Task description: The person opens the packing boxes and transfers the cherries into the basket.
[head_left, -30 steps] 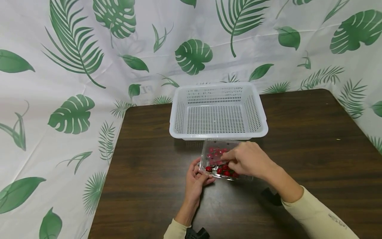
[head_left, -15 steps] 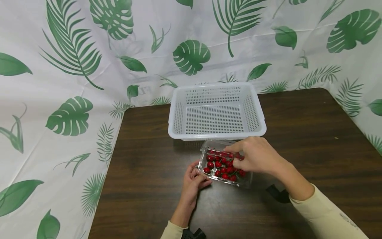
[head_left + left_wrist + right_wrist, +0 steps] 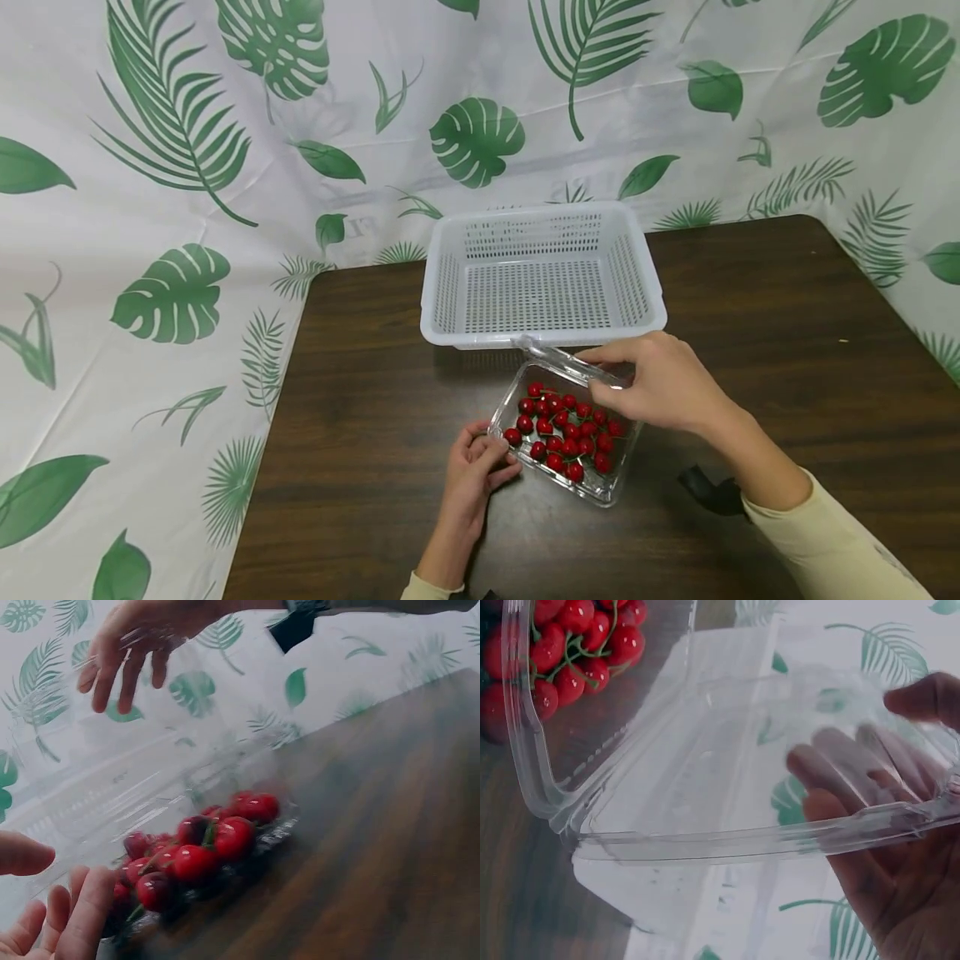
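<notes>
A clear plastic clamshell box (image 3: 611, 492) lies on the table, with several red cherries (image 3: 555, 433) on green stems inside. My left hand (image 3: 471, 479) holds the box's left corner; in the left wrist view its thumb and fingers (image 3: 84, 919) lie at the near end, beside the cherries. Its hinged lid (image 3: 566, 362) stands raised at the far side, seen nearly edge-on from the head. My right hand (image 3: 663, 383) grips this lid by its edge. In the right wrist view, fingers (image 3: 832, 769) show through the clear plastic, the thumb (image 3: 922, 701) at the other side.
A white perforated basket (image 3: 543, 340) stands just behind the box, close to the raised lid. The dark wooden table (image 3: 360, 433) extends to both sides. A white curtain with green leaf prints (image 3: 337, 75) hangs behind and at the left.
My right hand has swung the lid up and back from over the cherries, which now lie uncovered. The left hand has stayed at the box's left corner.
</notes>
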Motion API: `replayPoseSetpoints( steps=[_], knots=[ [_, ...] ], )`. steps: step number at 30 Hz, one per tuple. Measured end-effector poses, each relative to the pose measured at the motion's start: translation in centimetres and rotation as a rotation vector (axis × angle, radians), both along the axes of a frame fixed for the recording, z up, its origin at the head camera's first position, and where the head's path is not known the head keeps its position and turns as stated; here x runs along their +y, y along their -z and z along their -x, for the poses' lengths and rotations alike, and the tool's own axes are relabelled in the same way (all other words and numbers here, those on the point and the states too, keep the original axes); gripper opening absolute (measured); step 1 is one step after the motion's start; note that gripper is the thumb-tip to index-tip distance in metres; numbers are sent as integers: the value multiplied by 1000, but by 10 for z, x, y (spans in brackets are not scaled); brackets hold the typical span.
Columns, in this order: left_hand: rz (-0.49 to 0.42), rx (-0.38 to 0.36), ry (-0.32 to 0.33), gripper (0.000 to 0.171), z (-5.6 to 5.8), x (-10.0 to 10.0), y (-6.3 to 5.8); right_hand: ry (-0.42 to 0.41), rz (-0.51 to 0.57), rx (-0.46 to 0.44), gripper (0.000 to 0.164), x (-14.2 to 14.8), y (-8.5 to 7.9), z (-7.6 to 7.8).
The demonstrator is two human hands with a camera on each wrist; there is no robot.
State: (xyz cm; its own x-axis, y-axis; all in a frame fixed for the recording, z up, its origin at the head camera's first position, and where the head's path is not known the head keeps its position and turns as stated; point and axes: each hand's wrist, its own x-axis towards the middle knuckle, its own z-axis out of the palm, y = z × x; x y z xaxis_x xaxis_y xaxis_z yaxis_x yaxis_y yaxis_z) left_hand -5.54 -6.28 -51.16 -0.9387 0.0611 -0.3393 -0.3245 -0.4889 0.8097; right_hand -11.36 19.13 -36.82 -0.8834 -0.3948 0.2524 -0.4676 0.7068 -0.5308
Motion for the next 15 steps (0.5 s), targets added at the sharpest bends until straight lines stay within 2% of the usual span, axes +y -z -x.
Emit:
replayPoseSetpoints(
  steps=[4, 8, 11, 15],
  knots=[
    [-7, -69, -4, 39, -17, 2, 0, 113, 100, 39, 25, 4, 2, -2],
    [-4, -99, -3, 38, -32, 3, -3, 203, 204, -25, 22, 10, 4, -6],
    [9, -105, 17, 32, -38, 2, -4, 267, 271, -71, 21, 16, 8, -9],
    [34, -99, 54, 27, -40, -3, -6, 338, 327, -80, 21, 24, 17, -15]
  ],
)
